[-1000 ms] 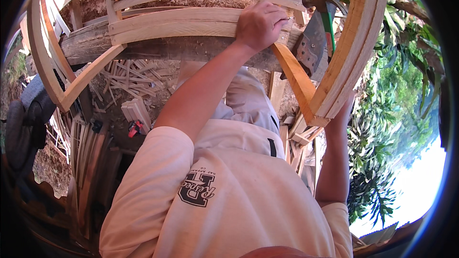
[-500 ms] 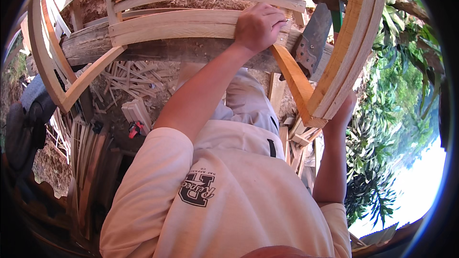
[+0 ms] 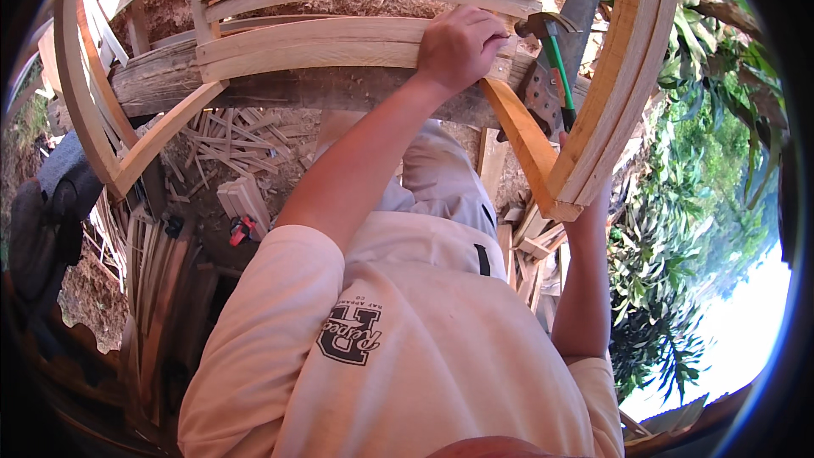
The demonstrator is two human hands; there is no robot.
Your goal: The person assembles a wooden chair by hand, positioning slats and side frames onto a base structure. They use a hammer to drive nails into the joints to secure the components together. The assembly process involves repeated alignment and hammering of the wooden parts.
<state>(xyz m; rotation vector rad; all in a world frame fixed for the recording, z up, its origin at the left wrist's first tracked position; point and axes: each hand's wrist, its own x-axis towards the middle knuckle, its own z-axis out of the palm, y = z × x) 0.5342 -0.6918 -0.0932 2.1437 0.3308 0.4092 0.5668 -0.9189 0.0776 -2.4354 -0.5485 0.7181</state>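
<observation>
My left hand (image 3: 462, 47) is closed in a pinch at the right end of the front slat (image 3: 322, 44) of a curved wooden seat frame. A small thin nail (image 3: 509, 36) pokes out of its fingertips. Just right of these fingers hangs the head of a claw hammer (image 3: 549, 24) with a green and red handle. Closed round the lower handle is my right hand (image 3: 563, 139), mostly hidden behind the frame's thick right upright (image 3: 604, 102). Angled orange-brown braces (image 3: 519, 137) join the uprights to the slatted part.
A handsaw (image 3: 543, 89) lies on the heavy beam (image 3: 161, 76) under the slats, beside the hammer. Offcuts (image 3: 242, 140) litter the ground below. Wood strips (image 3: 153, 280) stand at lower left, near a red and black tool (image 3: 243, 229). Leafy plants (image 3: 678, 229) grow at right.
The hammer has swung left and down from beside the right upright to near my left fingertips, my right forearm shifting slightly with it. My left hand stays in place.
</observation>
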